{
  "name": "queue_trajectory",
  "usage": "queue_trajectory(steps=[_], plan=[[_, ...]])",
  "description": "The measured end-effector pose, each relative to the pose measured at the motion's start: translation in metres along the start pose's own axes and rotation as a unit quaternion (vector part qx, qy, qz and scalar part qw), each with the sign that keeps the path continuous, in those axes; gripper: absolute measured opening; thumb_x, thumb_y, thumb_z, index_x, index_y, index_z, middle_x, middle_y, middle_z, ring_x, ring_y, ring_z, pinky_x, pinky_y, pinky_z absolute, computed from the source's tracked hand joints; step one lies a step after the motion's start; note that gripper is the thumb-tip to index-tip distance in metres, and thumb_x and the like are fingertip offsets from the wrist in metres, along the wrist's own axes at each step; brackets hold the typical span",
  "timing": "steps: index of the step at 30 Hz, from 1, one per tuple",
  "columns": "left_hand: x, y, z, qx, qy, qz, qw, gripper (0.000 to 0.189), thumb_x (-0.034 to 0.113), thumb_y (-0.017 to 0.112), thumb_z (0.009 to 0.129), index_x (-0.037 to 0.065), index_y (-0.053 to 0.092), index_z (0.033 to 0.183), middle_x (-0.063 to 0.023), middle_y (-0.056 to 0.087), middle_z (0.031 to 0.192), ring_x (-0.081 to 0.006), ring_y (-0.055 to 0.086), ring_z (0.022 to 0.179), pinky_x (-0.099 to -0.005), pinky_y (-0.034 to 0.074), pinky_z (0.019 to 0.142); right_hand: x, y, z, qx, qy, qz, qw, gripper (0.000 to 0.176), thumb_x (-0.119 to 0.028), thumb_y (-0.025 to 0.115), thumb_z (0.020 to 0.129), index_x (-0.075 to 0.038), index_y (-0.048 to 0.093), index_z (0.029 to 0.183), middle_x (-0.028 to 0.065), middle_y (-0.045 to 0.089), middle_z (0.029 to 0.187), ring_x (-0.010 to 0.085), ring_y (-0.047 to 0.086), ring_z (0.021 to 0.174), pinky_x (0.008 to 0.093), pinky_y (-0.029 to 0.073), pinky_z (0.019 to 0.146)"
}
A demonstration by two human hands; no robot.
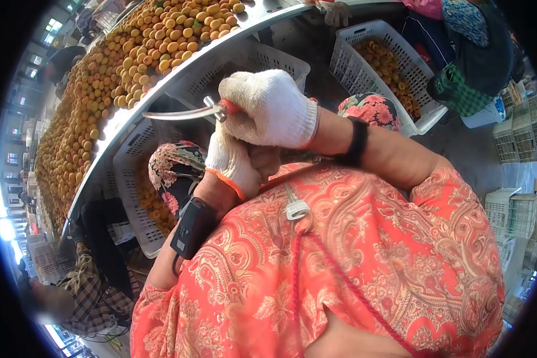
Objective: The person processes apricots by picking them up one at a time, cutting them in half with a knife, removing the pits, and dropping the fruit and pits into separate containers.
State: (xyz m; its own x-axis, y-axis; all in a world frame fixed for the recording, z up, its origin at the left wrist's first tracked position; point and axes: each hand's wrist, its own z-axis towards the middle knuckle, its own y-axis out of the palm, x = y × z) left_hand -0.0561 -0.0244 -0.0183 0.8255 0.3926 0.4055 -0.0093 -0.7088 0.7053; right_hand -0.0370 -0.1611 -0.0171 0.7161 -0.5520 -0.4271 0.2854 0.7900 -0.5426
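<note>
My right hand (268,107), in a white knit glove, is closed round the red handle of a hand tool. A curved, thin metal piece (176,114) with a short crossbar at its base sticks out of the fist to the left. Just under it and touching it is my left hand (232,161), also in a white glove with an orange cuff edge. Its fingers are curled and partly hidden by the right hand, so what they hold, if anything, does not show. Both hands are in front of my chest, above my lap.
Orange-yellow fruits (161,45), like apricots, cover the metal-edged table (101,155). Crates with cut fruit stand below: one at left (138,209), one at right (346,56). A grey crate (280,59) is under the table edge. Co-workers sit on both sides; stacked crates (519,131) stand at right.
</note>
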Motion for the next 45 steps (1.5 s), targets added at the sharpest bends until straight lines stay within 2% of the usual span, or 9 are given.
queue_trajectory(steps=[5, 9, 11, 13, 16, 23, 27, 32, 45], plan=[[-0.005, -0.004, 0.000, -0.050, -0.033, -0.022, 0.998, 0.042, 0.058, 0.055, 0.093, 0.018, 0.052, 0.080, 0.0054, 0.040, 0.057, -0.0084, 0.034, 0.040, -0.0243, 0.025, 0.038, 0.002, -0.004, 0.000, -0.041, -0.041, 0.042, 0.997, 0.018, -0.026, 0.072, 0.074, -0.013, 0.063, 0.083, 0.0080, 0.063, 0.078, 0.0311, 0.066, 0.068, 0.0409, 0.053, 0.059], [-0.010, 0.031, 0.000, 0.205, 0.074, -0.052, 0.975, 0.047, 0.062, 0.060, 0.089, 0.018, 0.050, 0.074, 0.0055, 0.039, 0.056, -0.0086, 0.036, 0.042, -0.0244, 0.027, 0.041, 0.003, -0.013, 0.006, -0.058, -0.106, 0.044, 0.992, 0.019, -0.014, 0.074, 0.072, -0.006, 0.060, 0.083, 0.0120, 0.058, 0.075, 0.0363, 0.060, 0.067, 0.0404, 0.050, 0.059], [0.010, 0.000, 0.005, -0.051, -0.006, 0.057, 0.997, 0.052, 0.065, 0.060, 0.087, 0.017, 0.047, 0.071, 0.0055, 0.035, 0.056, -0.0092, 0.034, 0.043, -0.0254, 0.025, 0.041, 0.010, -0.012, 0.016, 0.028, -0.077, 0.132, 0.988, 0.013, -0.009, 0.070, 0.075, -0.005, 0.059, 0.082, 0.0133, 0.059, 0.075, 0.0306, 0.059, 0.063, 0.0355, 0.049, 0.057], [0.014, 0.004, 0.006, -0.129, -0.022, 0.008, 0.991, 0.054, 0.064, 0.050, 0.089, 0.014, 0.045, 0.070, 0.0054, 0.031, 0.056, -0.0106, 0.029, 0.043, -0.0262, 0.021, 0.042, -0.001, -0.011, 0.022, 0.055, 0.239, 0.342, 0.907, 0.009, -0.013, 0.064, 0.087, -0.005, 0.065, 0.085, 0.0063, 0.062, 0.066, 0.0122, 0.061, 0.063, 0.0300, 0.049, 0.057], [0.025, 0.005, 0.007, -0.079, 0.067, 0.006, 0.995, 0.050, 0.060, 0.043, 0.092, 0.012, 0.050, 0.078, 0.0027, 0.033, 0.058, -0.0133, 0.029, 0.043, -0.0279, 0.022, 0.042, 0.023, -0.008, 0.027, 0.207, 0.189, 0.431, 0.858, 0.013, -0.014, 0.062, 0.091, -0.003, 0.064, 0.085, 0.0021, 0.061, 0.063, 0.0057, 0.056, 0.062, 0.0248, 0.046, 0.054], [0.032, 0.003, 0.006, 0.006, 0.175, -0.128, 0.976, 0.053, 0.061, 0.041, 0.097, 0.014, 0.058, 0.116, -0.0075, 0.066, 0.104, -0.0266, 0.064, 0.081, -0.0341, 0.056, 0.058, 0.002, 0.009, 0.022, 0.098, 0.099, 0.194, 0.971, 0.016, -0.019, 0.069, 0.087, -0.005, 0.063, 0.088, 0.0091, 0.060, 0.066, 0.0181, 0.060, 0.060, 0.0332, 0.049, 0.059], [0.036, -0.025, 0.005, -0.217, 0.105, -0.043, 0.970, 0.047, 0.053, 0.044, 0.100, 0.011, 0.058, 0.115, -0.0076, 0.061, 0.091, -0.0192, 0.057, 0.070, -0.0276, 0.043, 0.046, -0.006, -0.010, 0.045, 0.182, 0.182, 0.398, 0.880, 0.024, -0.024, 0.069, 0.092, -0.003, 0.063, 0.084, -0.0005, 0.055, 0.064, 0.0066, 0.051, 0.059, 0.0236, 0.045, 0.054], [0.036, -0.012, -0.007, -0.166, 0.092, -0.022, 0.982, 0.047, 0.051, 0.044, 0.100, 0.005, 0.054, 0.102, -0.0072, 0.051, 0.079, -0.0145, 0.040, 0.048, -0.0272, 0.028, 0.037, -0.010, -0.023, 0.066, 0.198, 0.220, 0.654, 0.696, 0.025, -0.024, 0.069, 0.091, -0.006, 0.061, 0.075, 0.0011, 0.053, 0.059, 0.0118, 0.050, 0.045, 0.0266, 0.040, 0.040], [0.030, -0.007, -0.014, -0.154, 0.188, 0.020, 0.970, 0.012, 0.014, 0.059, 0.094, 0.010, 0.053, 0.103, -0.0025, 0.048, 0.078, -0.0126, 0.045, 0.059, -0.0220, 0.037, 0.046, -0.028, -0.006, 0.067, 0.204, 0.224, 0.613, 0.730, 0.028, -0.024, 0.070, 0.091, -0.010, 0.057, 0.070, -0.0045, 0.050, 0.058, 0.0039, 0.046, 0.048, 0.0212, 0.035, 0.042]])
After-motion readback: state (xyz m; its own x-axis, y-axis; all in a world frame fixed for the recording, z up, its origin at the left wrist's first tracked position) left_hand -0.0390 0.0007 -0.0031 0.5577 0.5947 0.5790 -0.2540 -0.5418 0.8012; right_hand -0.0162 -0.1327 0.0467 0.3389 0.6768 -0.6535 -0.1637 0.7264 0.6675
